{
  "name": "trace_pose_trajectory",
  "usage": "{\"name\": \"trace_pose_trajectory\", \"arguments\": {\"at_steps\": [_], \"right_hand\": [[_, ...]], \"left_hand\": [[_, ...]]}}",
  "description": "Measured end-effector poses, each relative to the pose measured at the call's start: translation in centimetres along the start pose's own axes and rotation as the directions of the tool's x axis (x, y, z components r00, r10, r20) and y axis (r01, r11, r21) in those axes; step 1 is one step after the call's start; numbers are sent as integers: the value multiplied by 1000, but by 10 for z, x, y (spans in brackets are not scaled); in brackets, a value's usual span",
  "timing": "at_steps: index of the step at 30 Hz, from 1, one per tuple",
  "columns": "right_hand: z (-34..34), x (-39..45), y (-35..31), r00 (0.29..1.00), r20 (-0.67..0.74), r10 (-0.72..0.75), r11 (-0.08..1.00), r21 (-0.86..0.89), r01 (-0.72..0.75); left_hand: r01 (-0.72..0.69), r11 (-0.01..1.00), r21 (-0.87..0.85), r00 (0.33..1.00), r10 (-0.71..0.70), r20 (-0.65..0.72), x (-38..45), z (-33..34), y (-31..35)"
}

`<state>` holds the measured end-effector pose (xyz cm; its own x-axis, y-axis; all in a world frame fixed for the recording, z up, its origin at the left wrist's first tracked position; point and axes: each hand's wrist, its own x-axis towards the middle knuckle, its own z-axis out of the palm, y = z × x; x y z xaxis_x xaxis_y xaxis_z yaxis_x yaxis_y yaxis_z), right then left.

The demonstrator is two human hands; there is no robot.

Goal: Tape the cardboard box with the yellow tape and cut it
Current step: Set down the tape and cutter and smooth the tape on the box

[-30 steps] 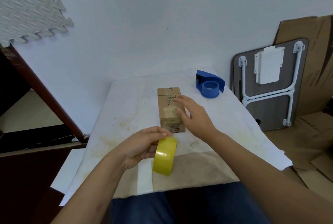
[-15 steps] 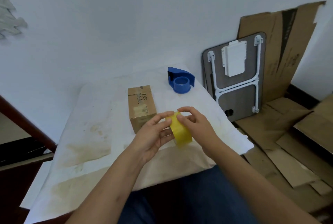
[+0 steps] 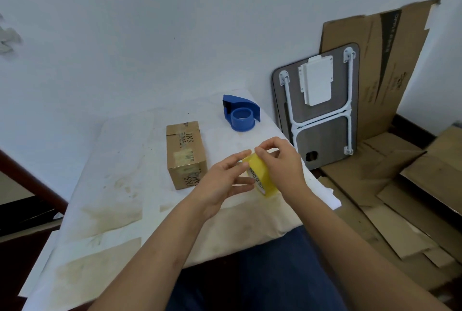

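A small brown cardboard box [image 3: 186,153] with printed letters lies on the white cloth-covered table [image 3: 117,185], left of my hands. The yellow tape roll [image 3: 261,177] is held above the table between both hands. My left hand [image 3: 226,184] grips its left side with thumb and fingers. My right hand [image 3: 282,168] wraps the right side, thumb and index fingertips pinching at the roll's top edge. Part of the roll is hidden behind my right palm.
A blue tape dispenser [image 3: 241,116] sits at the table's far right corner, behind my hands. A folded grey table [image 3: 322,110] and flattened cardboard sheets [image 3: 390,80] lean on the wall at right; more cardboard covers the floor [image 3: 400,198].
My right hand left the box and joined the left hand on the tape roll. The roll was lifted from near the table's front edge up and to the right of the box.
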<state>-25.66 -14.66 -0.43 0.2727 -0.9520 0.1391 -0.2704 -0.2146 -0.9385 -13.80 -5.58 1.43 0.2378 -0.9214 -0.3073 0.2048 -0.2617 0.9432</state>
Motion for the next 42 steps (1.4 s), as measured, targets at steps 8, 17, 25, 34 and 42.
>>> {"name": "trace_pose_trajectory", "arguments": {"at_steps": [8, 17, 25, 34, 42], "right_hand": [[1, 33, 2, 856, 276, -438, 657, -551, 514], [32, 33, 18, 682, 532, -502, 387, -567, 727], [42, 21, 20, 735, 566, -374, 443, -587, 678], [41, 18, 19, 788, 531, -312, 489, -621, 612], [44, 14, 22, 831, 469, -298, 571, -610, 549]], "left_hand": [[-43, 999, 27, 982, 47, -184, -6, -31, 25], [-108, 992, -72, 953, 82, -291, -19, -72, 25], [-116, 985, -126, 947, 72, -312, -25, -86, 21], [-139, 977, -159, 936, 77, -344, -31, -93, 18], [-167, 982, -85, 915, 123, -384, -36, -100, 18]]}}
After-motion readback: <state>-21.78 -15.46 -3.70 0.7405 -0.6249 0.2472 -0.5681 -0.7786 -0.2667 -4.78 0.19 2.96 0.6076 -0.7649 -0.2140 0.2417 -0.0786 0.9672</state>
